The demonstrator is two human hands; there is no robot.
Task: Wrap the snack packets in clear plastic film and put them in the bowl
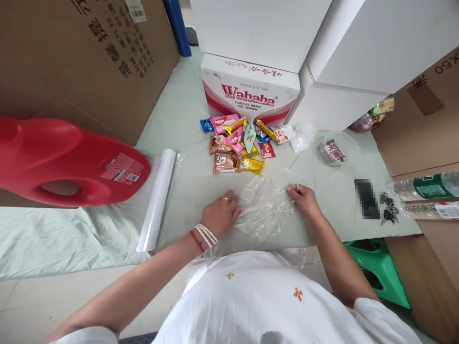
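Observation:
A crinkled sheet of clear plastic film lies on the green cloth between my hands. My right hand pinches its right edge between thumb and fingertips. At the film's left edge rests my left hand, palm down, fingers apart, with a ring and bracelets on it. Just beyond the film is a pile of wrapped snacks in pink, brown, yellow and blue wrappers. A roll of clear film lies to the left of my left hand.
A Wahaha water carton stands behind the snacks. On the left are a red jug and a large cardboard box. To the right lie a clear round tub, a blurred dark object, keys and plastic bottles.

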